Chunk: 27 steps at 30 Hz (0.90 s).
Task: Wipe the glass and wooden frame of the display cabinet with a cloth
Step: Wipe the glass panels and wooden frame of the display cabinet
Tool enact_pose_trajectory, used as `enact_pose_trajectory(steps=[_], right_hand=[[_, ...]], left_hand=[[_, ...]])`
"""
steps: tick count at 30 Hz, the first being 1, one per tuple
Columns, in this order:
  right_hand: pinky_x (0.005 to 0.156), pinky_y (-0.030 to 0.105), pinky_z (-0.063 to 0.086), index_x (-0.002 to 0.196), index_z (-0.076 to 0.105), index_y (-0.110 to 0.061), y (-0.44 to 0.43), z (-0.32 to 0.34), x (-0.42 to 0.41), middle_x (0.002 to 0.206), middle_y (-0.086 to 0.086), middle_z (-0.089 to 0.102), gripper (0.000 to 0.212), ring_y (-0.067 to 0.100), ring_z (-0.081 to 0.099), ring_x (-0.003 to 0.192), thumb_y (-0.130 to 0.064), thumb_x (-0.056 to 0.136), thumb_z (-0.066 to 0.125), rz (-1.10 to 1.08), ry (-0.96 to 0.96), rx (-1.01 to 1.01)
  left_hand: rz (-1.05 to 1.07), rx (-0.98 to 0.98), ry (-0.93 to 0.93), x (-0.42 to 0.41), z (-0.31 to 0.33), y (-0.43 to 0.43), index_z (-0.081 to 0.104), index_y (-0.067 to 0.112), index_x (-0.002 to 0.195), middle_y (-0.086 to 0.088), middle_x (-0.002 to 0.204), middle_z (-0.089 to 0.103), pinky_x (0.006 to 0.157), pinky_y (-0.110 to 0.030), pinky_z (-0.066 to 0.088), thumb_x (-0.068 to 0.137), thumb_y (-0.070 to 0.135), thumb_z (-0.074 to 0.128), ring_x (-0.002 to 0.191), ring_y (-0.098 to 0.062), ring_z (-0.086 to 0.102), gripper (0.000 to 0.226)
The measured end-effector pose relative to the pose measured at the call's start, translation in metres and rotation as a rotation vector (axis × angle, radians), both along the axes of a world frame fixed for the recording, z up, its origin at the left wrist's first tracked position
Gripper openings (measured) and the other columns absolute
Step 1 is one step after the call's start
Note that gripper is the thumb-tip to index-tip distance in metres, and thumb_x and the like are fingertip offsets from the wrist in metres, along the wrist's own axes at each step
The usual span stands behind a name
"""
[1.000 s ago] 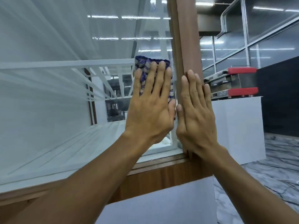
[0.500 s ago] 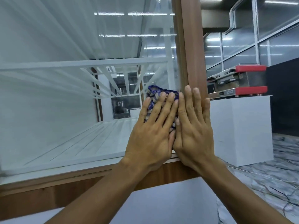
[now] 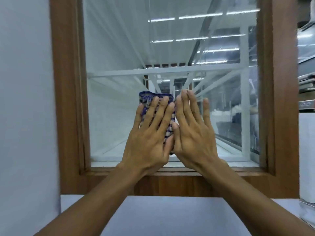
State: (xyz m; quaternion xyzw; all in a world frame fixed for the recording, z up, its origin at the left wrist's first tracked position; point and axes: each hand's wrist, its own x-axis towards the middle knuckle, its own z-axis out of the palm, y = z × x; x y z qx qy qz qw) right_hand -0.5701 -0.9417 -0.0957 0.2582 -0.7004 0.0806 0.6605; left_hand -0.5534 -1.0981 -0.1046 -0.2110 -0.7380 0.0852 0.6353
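- Most of the cloth is hidden under the left hand. Only its blue-and-white top edge and some strips between the fingers show.
- The wooden frame is cut off at the top of the view, and its left post, right post and bottom rail are in sight.
- Beyond the right post, the items at the picture's edge are too blurred to name.
- Streaks of reflected ceiling light lie across the glass, so the far depth behind it is hard to read.
- Inside the display cabinet a white crossbar runs left to right, with more white bars receding behind it (their exact layout is unclear).
- The left hand lies flat with fingers straight and slightly spread, pressing the cloth against the lower middle of the glass.
- The right hand is just beside it, palm flat on the glass, fingers straight, holding nothing, its thumb touching the cloth's right edge.
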Motion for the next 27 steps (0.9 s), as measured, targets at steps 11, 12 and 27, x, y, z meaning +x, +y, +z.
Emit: enact_pose_trajectory(steps=[11, 12, 27], right_hand=[[0.125, 0.060, -0.004, 0.161, 0.010, -0.004, -0.108, 0.004, 0.005, 0.169, 0.018, 0.000, 0.065, 0.032, -0.002, 0.157, -0.029, 0.105, 0.032, -0.099, -0.020, 0.189], [0.125, 0.059, -0.004, 0.161, 0.011, -0.005, -0.107, 0.002, 0.006, 0.169, 0.017, 0.001, 0.065, 0.032, -0.001, 0.158, -0.029, 0.105, 0.033, -0.088, -0.023, 0.184], [0.125, 0.060, 0.006, 0.162, 0.017, -0.020, 0.017, -0.051, 0.014, 0.170, 0.012, 0.005, 0.066, 0.029, 0.000, 0.158, -0.028, 0.100, 0.038, -0.130, -0.144, 0.064]], left_hand=[[0.192, 0.158, 0.005, 0.015, 0.004, -0.124, 0.010, 0.003, 0.164, -0.016, 0.173, 0.005, 0.129, -0.054, 0.002, 0.108, 0.045, 0.025, 0.160, -0.029, 0.002, 0.071], [0.183, 0.175, -0.008, 0.015, 0.000, -0.123, 0.008, 0.003, 0.164, -0.015, 0.173, 0.004, 0.130, -0.053, 0.001, 0.108, 0.044, 0.025, 0.161, -0.028, 0.001, 0.071], [0.007, 0.070, -0.176, 0.013, -0.059, 0.005, 0.003, 0.005, 0.164, -0.015, 0.173, -0.007, 0.128, -0.058, 0.000, 0.107, 0.038, 0.034, 0.160, -0.032, -0.007, 0.074]])
